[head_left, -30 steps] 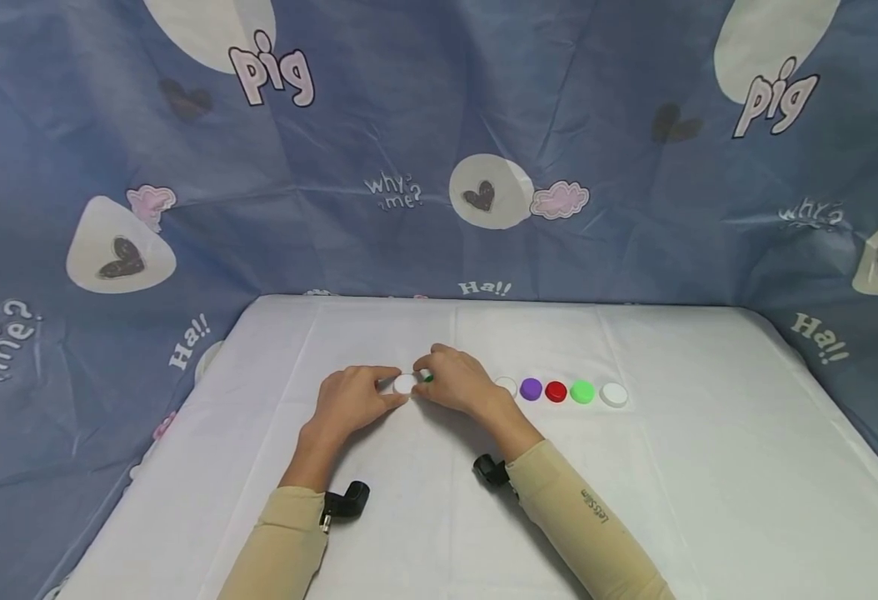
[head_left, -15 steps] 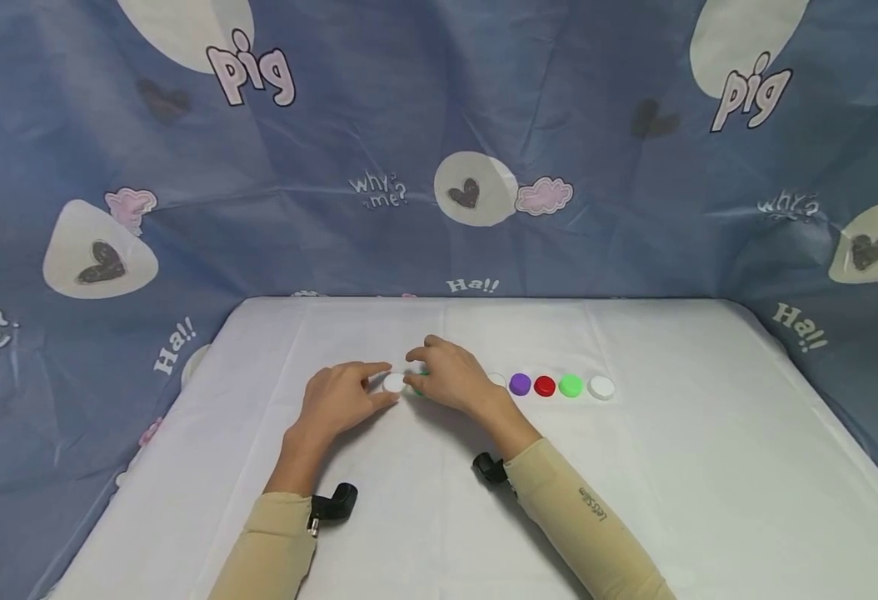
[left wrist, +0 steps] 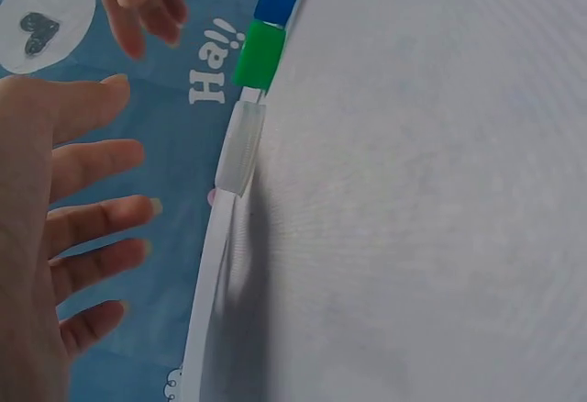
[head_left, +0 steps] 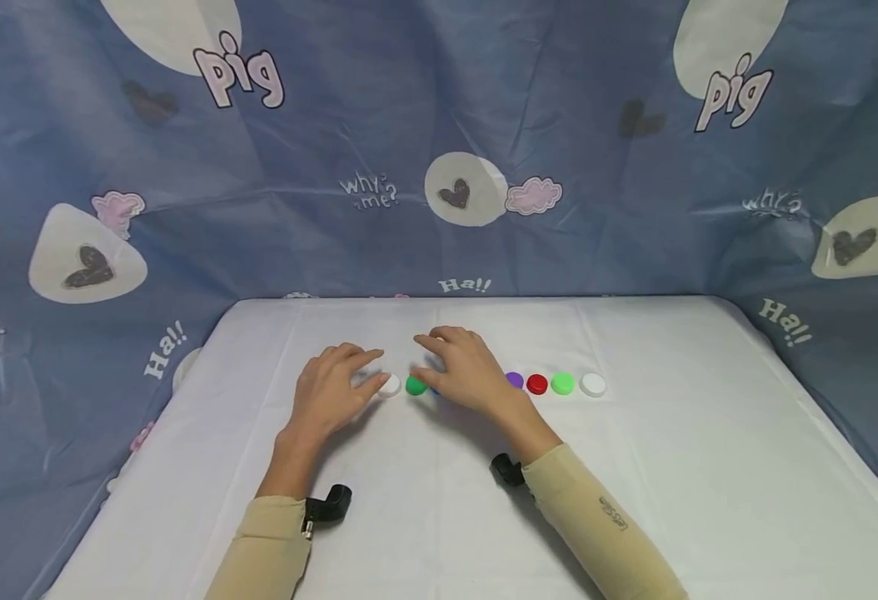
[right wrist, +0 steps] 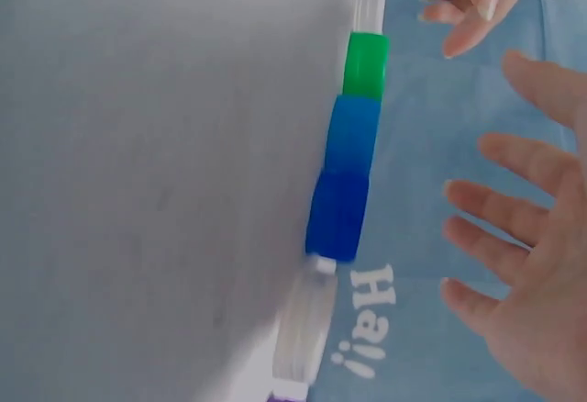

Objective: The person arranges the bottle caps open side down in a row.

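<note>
Round plastic caps lie in a row on the white cloth. My left hand (head_left: 330,387) hovers beside the white cap (head_left: 390,386) at the row's left end, fingers spread and holding nothing. Just right of that cap sits a green cap (head_left: 416,386). Over the caps beyond it is my right hand (head_left: 469,367), its fingers loose and empty, covering part of the row in the head view. The right wrist view shows a light blue cap (right wrist: 353,136), a dark blue cap (right wrist: 337,216) and another white cap (right wrist: 304,329) following the green one.
Rightward the row continues with a purple cap (head_left: 514,380), a red cap (head_left: 537,384), a light green cap (head_left: 562,383) and a white end cap (head_left: 593,384). A blue printed curtain (head_left: 296,233) stands behind and beside the table (head_left: 671,467).
The right hand has let go of the green cap, which now lies in the row, and drawn back to the right. The left hand has released the white cap and moved slightly left.
</note>
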Tool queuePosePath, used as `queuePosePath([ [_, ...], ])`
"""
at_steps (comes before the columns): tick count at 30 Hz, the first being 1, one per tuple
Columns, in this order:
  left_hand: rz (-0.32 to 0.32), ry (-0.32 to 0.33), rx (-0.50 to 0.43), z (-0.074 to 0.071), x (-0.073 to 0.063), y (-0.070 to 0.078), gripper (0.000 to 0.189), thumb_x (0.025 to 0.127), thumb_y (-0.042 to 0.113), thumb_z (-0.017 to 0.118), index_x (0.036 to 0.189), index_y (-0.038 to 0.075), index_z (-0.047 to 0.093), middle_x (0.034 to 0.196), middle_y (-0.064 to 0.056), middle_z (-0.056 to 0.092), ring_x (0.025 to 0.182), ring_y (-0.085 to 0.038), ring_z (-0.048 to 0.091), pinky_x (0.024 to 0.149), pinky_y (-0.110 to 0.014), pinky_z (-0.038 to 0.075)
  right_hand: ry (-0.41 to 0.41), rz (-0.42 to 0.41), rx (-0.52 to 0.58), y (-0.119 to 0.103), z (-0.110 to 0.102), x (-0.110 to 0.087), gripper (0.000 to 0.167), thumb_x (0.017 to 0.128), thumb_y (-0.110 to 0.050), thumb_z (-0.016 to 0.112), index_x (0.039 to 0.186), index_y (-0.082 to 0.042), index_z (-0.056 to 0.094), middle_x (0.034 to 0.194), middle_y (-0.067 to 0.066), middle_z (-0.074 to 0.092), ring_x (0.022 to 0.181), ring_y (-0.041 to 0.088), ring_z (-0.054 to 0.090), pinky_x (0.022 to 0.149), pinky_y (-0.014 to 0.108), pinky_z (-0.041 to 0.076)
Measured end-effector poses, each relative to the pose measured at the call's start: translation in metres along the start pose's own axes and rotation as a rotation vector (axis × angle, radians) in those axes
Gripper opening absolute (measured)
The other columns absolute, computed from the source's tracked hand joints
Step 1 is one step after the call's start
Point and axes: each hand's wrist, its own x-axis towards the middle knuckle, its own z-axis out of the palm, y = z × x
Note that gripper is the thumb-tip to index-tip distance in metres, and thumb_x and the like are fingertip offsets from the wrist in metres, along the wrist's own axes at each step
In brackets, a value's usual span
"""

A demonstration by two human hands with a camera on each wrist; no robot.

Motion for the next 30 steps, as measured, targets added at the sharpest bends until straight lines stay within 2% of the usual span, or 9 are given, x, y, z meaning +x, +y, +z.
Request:
queuePosePath([
  [4, 0.007, -0.025, -0.025, -0.002, 0.000, -0.001, 0.054, 0.093, 0.056, 0.059, 0.140, 0.028, 0.058, 0.144, -0.003, 0.055, 0.136, -0.029, 0.049, 0.109, -0.055, 0.038, 0.001, 0.007, 0.004, 0.004, -0.006, -0.006, 0.065, 0.092, -0.057, 0.059, 0.148, -0.026, 0.048, 0.152, 0.004, 0.048, 0.147, 0.026, 0.036, 0.120, 0.052, 0.025],
  [9, 0.018, -0.050, -0.021, 0.000, 0.000, -0.003, 0.065, 0.094, 0.059, 0.055, 0.150, 0.027, 0.046, 0.159, -0.007, 0.039, 0.149, -0.035, 0.030, 0.118, -0.058, 0.024, -0.010, 0.041, 0.021, 0.011, -0.010, -0.016, 0.071, 0.092, -0.060, 0.057, 0.154, -0.030, 0.038, 0.162, 0.001, 0.033, 0.154, 0.028, 0.021, 0.123, 0.058, 0.014],
  [15, 0.002, -0.051, 0.013, 0.001, 0.002, -0.004, 0.070, 0.095, 0.063, 0.050, 0.154, 0.027, 0.038, 0.164, -0.008, 0.028, 0.153, -0.036, 0.019, 0.119, -0.062, 0.016, 0.000, 0.074, -0.006, 0.019, -0.014, -0.025, 0.073, 0.094, -0.066, 0.049, 0.156, -0.035, 0.028, 0.166, -0.001, 0.023, 0.157, 0.026, 0.012, 0.122, 0.061, 0.009],
  [23, -0.071, -0.103, 0.028, -0.001, -0.001, -0.006, 0.078, 0.094, 0.071, 0.042, 0.157, 0.028, 0.028, 0.168, -0.008, 0.016, 0.155, -0.036, 0.009, 0.120, -0.064, 0.008, 0.004, 0.120, -0.049, 0.036, -0.020, -0.038, 0.075, 0.094, -0.070, 0.043, 0.158, -0.037, 0.022, 0.168, -0.002, 0.016, 0.157, 0.025, 0.004, 0.121, 0.063, 0.004],
  [30, -0.082, -0.108, 0.040, -0.002, -0.004, -0.008, 0.080, 0.093, 0.073, 0.041, 0.158, 0.027, 0.027, 0.167, -0.011, 0.016, 0.155, -0.038, 0.009, 0.119, -0.065, 0.009, 0.026, 0.158, -0.072, 0.049, -0.027, -0.049, 0.074, 0.095, -0.066, 0.046, 0.158, -0.035, 0.024, 0.168, -0.001, 0.018, 0.157, 0.029, 0.008, 0.121, 0.064, 0.004],
])
